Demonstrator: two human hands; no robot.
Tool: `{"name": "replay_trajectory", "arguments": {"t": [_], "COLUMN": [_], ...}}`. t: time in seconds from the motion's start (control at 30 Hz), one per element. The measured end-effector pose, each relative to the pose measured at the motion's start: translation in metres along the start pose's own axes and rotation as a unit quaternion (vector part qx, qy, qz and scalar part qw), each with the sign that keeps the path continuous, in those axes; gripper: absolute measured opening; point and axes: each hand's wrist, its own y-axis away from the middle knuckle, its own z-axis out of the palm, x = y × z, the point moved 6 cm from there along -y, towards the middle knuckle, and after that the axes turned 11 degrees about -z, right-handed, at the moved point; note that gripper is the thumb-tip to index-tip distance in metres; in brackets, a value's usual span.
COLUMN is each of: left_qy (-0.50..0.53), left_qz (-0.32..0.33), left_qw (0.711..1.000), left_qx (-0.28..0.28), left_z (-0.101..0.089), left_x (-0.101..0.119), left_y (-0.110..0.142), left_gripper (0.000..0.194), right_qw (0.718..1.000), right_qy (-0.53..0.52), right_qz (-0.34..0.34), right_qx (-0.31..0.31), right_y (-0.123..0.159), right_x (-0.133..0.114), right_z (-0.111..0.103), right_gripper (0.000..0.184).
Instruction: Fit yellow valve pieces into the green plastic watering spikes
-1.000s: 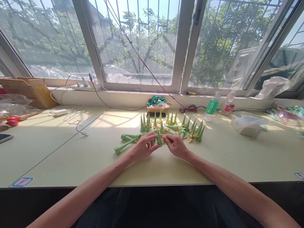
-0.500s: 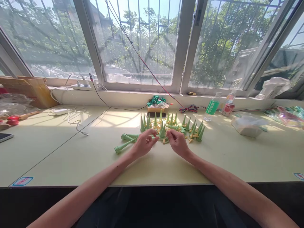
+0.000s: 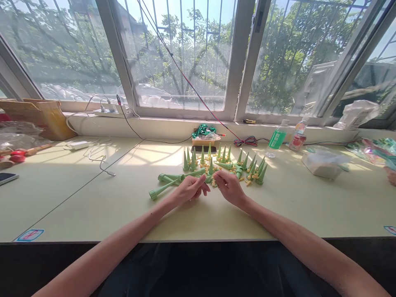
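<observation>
My left hand (image 3: 192, 188) is closed at the fingertips around a green plastic spike (image 3: 208, 179); only its wide end shows. Facing it, my right hand (image 3: 229, 186) pinches a small yellow valve (image 3: 213, 177), mostly hidden by the fingers, close to the spike's end. Behind both hands, several green cone-shaped spikes (image 3: 261, 175) stand point up, with small yellow valves (image 3: 248, 182) scattered among them. To the left of my left hand lie several longer green spikes (image 3: 159, 191) on their sides.
A dark phone (image 3: 204, 149) and a small box of green cord (image 3: 204, 133) sit at the back. Rightward are a green-labelled bottle (image 3: 276, 140), a can (image 3: 297, 142) and a plastic-lined box (image 3: 321, 165). White cables (image 3: 102, 161) lie left. Part of another person's hand (image 3: 391, 175) seems to show far right.
My hands have come closer together, and my left fingers have closed around a green spike. A blurred shape, seemingly another person's hand, has appeared at the right edge.
</observation>
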Motion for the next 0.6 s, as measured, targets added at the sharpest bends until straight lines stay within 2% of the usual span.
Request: {"name": "replay_trajectory", "arguments": {"t": [0.4, 0.5, 0.6], "left_qy": [-0.026, -0.058, -0.095], "left_qz": [0.014, 0.031, 0.080], "left_qw": [1.000, 0.998, 0.990], "left_qx": [-0.002, 0.019, 0.071], "left_z": [-0.0036, -0.0049, -0.0076], "left_x": [0.0019, 0.0035, 0.0101], "left_y": [0.0025, 0.0035, 0.0060], "left_gripper": [0.058, 0.055, 0.050], "right_qw": [0.999, 0.999, 1.000], "right_qy": [-0.032, -0.028, -0.017], "right_qz": [0.002, 0.005, 0.004], "right_qx": [-0.020, -0.018, -0.010], "right_y": [0.0000, 0.0002, 0.0003], "right_x": [0.0013, 0.0023, 0.0016], "right_z": [0.0012, 0.0019, 0.0014], "right_gripper": [0.033, 0.033, 0.034]}}
